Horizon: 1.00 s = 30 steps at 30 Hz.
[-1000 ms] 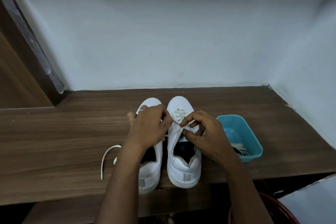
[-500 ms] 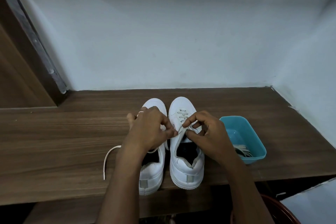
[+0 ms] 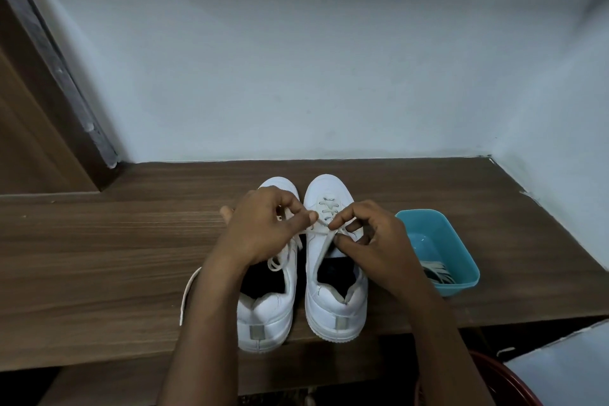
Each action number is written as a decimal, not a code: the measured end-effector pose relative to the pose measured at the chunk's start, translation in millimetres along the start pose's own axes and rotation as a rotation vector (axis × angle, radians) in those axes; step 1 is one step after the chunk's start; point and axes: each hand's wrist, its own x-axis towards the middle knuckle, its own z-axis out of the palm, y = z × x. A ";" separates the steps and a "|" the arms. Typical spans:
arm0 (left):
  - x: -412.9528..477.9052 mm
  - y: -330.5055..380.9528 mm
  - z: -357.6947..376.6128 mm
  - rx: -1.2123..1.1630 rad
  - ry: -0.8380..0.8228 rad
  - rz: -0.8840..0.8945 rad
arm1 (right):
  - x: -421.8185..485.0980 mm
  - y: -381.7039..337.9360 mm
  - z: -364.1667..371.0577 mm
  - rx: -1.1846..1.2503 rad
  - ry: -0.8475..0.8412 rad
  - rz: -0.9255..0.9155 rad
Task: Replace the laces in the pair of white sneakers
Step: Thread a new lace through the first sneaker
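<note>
Now pinching the lace [image 3: 319,231] over the right sneaker [image 3: 329,310] with left hand [image 3: 263,231] and right hand [image 3: 372,241], fingertips clamped on it; teal tub [image 3: 459,287] at three o'clock, holding loose laces [image 3: 436,270].

bare wooden shelf [image 3: 99,257] left of sneakers [image 3: 333,273], teal tub [image 3: 461,260] blocking right, wall [image 3: 296,76] behind

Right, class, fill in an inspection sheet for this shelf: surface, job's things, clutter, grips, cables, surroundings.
Surface: brown wood-grain shelf.
Job's things: left sneaker and right sneaker side by side, toes to the wall; right one laced near the toe only; loose lace at left.
Clutter: teal tub right of the sneakers, laces inside.
Grips: left hand and right hand each pinch the lace over the right sneaker.
Cables: nothing seen.
Surroundings: white wall behind, wooden door frame left.
</note>
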 end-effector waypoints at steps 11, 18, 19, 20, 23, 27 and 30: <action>-4.0 27.4 -13.8 -1.025 -0.008 -0.073 | 1.3 -24.8 -1.1 -0.036 0.083 -0.063; -7.9 34.0 -8.5 -1.039 -0.085 -0.045 | 1.5 -64.1 27.8 0.277 -0.062 -0.096; -7.6 33.4 -7.9 -1.043 -0.084 -0.059 | 1.7 -63.7 30.8 0.309 -0.065 -0.087; -7.5 32.9 -7.9 -1.056 -0.082 -0.073 | 2.0 -62.4 31.9 0.337 -0.064 -0.077; -5.3 29.0 -5.9 -1.060 -0.016 -0.106 | 2.6 -62.8 24.5 0.413 -0.103 -0.039; 3.0 12.6 -1.0 -0.866 0.253 -0.189 | 1.0 -64.2 2.6 0.713 -0.066 0.127; 7.9 -11.6 2.6 -0.655 0.424 -0.267 | 3.9 -52.1 -14.3 0.944 0.091 0.238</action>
